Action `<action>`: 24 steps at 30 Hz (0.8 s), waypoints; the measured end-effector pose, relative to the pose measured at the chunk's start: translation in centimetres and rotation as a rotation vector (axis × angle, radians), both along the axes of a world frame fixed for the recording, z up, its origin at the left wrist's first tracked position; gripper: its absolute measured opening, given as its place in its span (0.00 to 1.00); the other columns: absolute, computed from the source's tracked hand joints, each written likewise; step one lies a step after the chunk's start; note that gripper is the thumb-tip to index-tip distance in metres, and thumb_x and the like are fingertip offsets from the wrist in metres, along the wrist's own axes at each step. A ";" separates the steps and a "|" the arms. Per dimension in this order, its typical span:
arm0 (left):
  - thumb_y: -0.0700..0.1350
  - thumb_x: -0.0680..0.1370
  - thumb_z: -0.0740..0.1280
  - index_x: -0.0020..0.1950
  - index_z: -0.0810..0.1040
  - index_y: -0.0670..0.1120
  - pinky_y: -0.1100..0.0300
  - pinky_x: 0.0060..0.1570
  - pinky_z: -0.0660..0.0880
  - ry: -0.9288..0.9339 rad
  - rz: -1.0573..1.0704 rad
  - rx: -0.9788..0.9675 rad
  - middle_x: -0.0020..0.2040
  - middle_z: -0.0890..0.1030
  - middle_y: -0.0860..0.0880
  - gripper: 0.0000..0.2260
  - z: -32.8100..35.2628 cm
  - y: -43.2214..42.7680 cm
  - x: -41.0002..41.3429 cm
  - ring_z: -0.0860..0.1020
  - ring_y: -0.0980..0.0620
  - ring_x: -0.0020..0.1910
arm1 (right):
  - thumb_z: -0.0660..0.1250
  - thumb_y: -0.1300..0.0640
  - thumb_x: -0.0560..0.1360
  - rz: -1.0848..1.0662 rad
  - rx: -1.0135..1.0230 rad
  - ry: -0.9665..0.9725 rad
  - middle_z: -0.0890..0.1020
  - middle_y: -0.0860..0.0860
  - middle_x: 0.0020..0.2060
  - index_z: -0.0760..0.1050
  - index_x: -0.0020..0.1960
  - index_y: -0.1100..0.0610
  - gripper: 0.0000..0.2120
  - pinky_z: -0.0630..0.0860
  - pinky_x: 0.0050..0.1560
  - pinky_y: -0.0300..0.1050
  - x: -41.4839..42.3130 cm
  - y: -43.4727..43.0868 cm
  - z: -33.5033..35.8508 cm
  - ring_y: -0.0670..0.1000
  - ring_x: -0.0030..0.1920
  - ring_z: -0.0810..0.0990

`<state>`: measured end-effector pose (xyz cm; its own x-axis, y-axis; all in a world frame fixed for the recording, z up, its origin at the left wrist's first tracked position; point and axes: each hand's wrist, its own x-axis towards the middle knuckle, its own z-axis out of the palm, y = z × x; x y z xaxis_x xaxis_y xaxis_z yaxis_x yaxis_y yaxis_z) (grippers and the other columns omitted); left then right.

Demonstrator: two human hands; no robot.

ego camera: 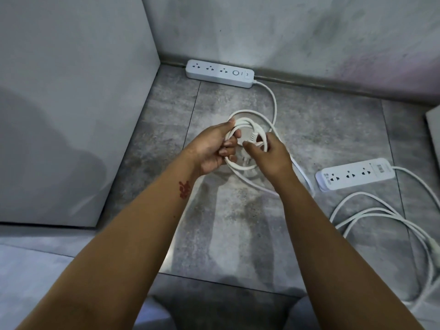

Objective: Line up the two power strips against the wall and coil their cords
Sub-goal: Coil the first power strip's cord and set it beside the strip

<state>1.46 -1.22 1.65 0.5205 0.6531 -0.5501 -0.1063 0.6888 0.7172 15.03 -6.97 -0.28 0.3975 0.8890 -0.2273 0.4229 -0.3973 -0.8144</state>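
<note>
In the head view, the left hand [214, 148] grips the coiled cord [240, 122] on its left side, its fingers curled through the loops, over the grey tiled floor [214, 234]. The right hand [271, 156] holds the coil's right side, fingers bent over the strands and thumb reaching toward the white plug [252, 136] inside the loops. From the coil the cord runs up to the right end of the first power strip [219, 73], which lies flat along the baseboard against the wall [285, 32], near the corner. The second power strip [354, 173] lies angled on the floor to the right, well apart from the wall. Its loose cord [381, 216] sprawls in untidy loops nearer the person. A grey panel [71, 91] stands on the left.
</note>
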 end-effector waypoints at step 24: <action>0.41 0.81 0.62 0.48 0.72 0.45 0.64 0.24 0.62 0.157 -0.169 0.125 0.32 0.73 0.48 0.02 0.6 0.5 -0.4 0.61 0.57 0.21 | 0.65 0.54 0.77 0.155 -0.240 0.173 0.80 0.52 0.40 0.78 0.48 0.55 0.06 0.71 0.42 0.43 1.1 1.0 3.0 0.52 0.44 0.78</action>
